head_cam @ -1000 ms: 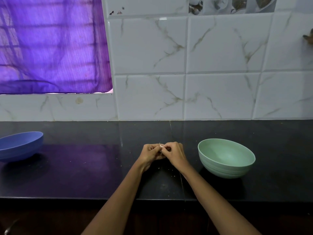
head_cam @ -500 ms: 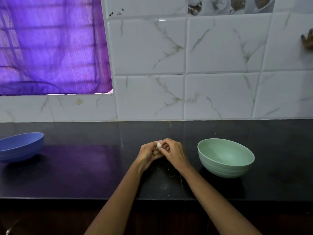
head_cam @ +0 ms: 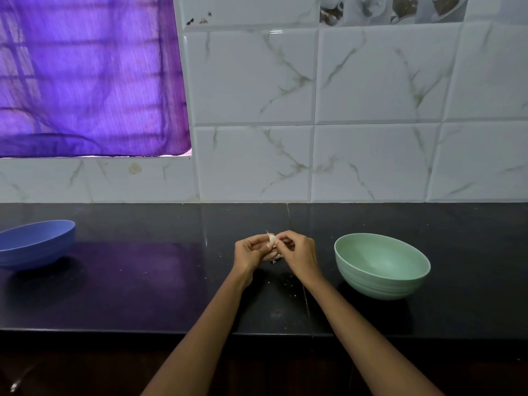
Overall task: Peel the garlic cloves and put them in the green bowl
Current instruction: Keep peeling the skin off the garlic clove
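A small pale garlic cloves piece [head_cam: 272, 238] shows between my fingertips above the black counter [head_cam: 160, 281]. My left hand [head_cam: 251, 251] holds it from the left with curled fingers, and my right hand [head_cam: 298, 252] pinches at it from the right. A scrap of papery skin [head_cam: 276, 259] hangs below the hands. The green bowl [head_cam: 381, 254] stands on the counter just right of my right hand; its inside looks bare.
A blue bowl [head_cam: 34, 242] sits at the counter's far left edge. Small skin crumbs [head_cam: 288, 284] lie scattered on the counter under my wrists. A tiled wall [head_cam: 314, 124] closes the back, with a purple curtain [head_cam: 85, 75] at upper left.
The clove has come more into view between my fingers, and a piece of skin now hangs below the hands. Both hands stay in the same spot.
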Action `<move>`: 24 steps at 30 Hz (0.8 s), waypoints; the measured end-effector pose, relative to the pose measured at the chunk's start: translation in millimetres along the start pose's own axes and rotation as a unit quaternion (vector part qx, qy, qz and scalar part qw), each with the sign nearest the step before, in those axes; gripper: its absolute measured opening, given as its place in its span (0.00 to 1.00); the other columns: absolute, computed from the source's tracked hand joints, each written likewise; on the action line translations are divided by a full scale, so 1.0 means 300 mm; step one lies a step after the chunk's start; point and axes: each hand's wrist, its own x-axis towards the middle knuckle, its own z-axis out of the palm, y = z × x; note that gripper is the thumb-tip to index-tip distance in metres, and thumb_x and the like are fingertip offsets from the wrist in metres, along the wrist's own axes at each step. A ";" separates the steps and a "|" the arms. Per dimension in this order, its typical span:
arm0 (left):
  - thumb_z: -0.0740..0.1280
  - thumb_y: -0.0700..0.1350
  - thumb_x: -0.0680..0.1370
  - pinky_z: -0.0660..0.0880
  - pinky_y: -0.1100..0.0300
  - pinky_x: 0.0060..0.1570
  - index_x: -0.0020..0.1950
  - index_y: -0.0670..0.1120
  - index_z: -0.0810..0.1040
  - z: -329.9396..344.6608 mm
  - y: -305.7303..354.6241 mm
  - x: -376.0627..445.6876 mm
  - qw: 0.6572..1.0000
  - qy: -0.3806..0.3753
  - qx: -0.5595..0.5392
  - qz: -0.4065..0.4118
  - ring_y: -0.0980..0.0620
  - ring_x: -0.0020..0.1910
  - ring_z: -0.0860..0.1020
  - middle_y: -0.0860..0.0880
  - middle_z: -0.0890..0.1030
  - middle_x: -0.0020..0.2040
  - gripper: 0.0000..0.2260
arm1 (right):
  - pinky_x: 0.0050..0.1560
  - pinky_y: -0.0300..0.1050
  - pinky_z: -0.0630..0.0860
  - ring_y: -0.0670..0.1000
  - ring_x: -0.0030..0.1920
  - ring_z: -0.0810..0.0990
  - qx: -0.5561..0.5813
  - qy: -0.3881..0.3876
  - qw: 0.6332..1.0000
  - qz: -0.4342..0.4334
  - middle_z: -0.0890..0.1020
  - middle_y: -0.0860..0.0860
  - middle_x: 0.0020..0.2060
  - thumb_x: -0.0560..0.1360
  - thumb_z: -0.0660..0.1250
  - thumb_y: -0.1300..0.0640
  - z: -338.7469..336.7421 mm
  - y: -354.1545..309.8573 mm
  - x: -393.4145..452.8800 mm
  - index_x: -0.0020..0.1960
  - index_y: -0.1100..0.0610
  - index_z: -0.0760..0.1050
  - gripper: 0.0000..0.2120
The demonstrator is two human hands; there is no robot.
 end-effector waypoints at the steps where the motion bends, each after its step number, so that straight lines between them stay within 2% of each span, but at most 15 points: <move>1: 0.64 0.29 0.74 0.80 0.65 0.37 0.47 0.38 0.80 -0.002 -0.001 0.002 1.000 0.000 0.005 0.006 0.54 0.34 0.83 0.48 0.84 0.34 0.08 | 0.37 0.27 0.73 0.46 0.38 0.80 0.012 -0.002 1.000 0.000 0.84 0.54 0.38 0.72 0.68 0.63 -0.001 0.000 0.000 0.45 0.60 0.81 0.04; 5: 0.67 0.31 0.74 0.81 0.63 0.40 0.51 0.34 0.79 -0.008 -0.009 0.000 0.998 -0.034 0.047 0.023 0.50 0.39 0.84 0.46 0.85 0.38 0.08 | 0.42 0.32 0.76 0.47 0.41 0.81 0.059 -0.007 0.998 0.029 0.83 0.52 0.42 0.72 0.69 0.64 -0.003 0.006 0.002 0.48 0.60 0.81 0.05; 8: 0.67 0.31 0.74 0.81 0.62 0.43 0.51 0.33 0.79 -0.010 -0.008 -0.001 0.997 -0.056 0.045 0.009 0.49 0.41 0.84 0.44 0.84 0.40 0.08 | 0.36 0.32 0.77 0.46 0.35 0.81 0.084 -0.001 0.993 0.082 0.83 0.55 0.37 0.70 0.71 0.66 -0.009 0.008 0.012 0.44 0.62 0.80 0.03; 11: 0.67 0.32 0.74 0.81 0.62 0.44 0.52 0.32 0.78 -0.011 -0.005 0.003 0.997 -0.072 0.032 -0.014 0.49 0.42 0.84 0.40 0.83 0.44 0.08 | 0.32 0.35 0.77 0.43 0.27 0.79 0.190 0.011 0.972 0.135 0.81 0.56 0.32 0.69 0.71 0.68 -0.017 0.012 0.011 0.40 0.64 0.77 0.03; 13: 0.66 0.32 0.74 0.81 0.62 0.44 0.52 0.33 0.78 -0.014 -0.004 0.003 0.996 -0.080 0.019 -0.029 0.50 0.41 0.84 0.40 0.83 0.44 0.08 | 0.35 0.38 0.77 0.43 0.29 0.80 0.213 -0.002 0.965 0.151 0.82 0.57 0.33 0.69 0.71 0.67 -0.018 0.023 0.007 0.41 0.65 0.78 0.02; 19: 0.64 0.32 0.76 0.80 0.65 0.43 0.54 0.36 0.79 -0.022 0.003 0.003 0.992 -0.104 0.005 -0.065 0.51 0.43 0.84 0.43 0.84 0.45 0.09 | 0.37 0.33 0.77 0.43 0.33 0.80 0.251 -0.059 0.946 0.194 0.81 0.55 0.36 0.72 0.68 0.67 -0.022 0.023 0.004 0.48 0.69 0.77 0.06; 24: 0.62 0.31 0.76 0.80 0.65 0.44 0.55 0.35 0.78 -0.025 0.006 0.007 0.989 -0.120 0.022 -0.082 0.50 0.44 0.84 0.41 0.84 0.45 0.09 | 0.34 0.33 0.77 0.46 0.31 0.78 0.241 -0.059 0.946 0.211 0.80 0.55 0.33 0.72 0.68 0.68 -0.024 0.024 0.001 0.42 0.64 0.76 0.02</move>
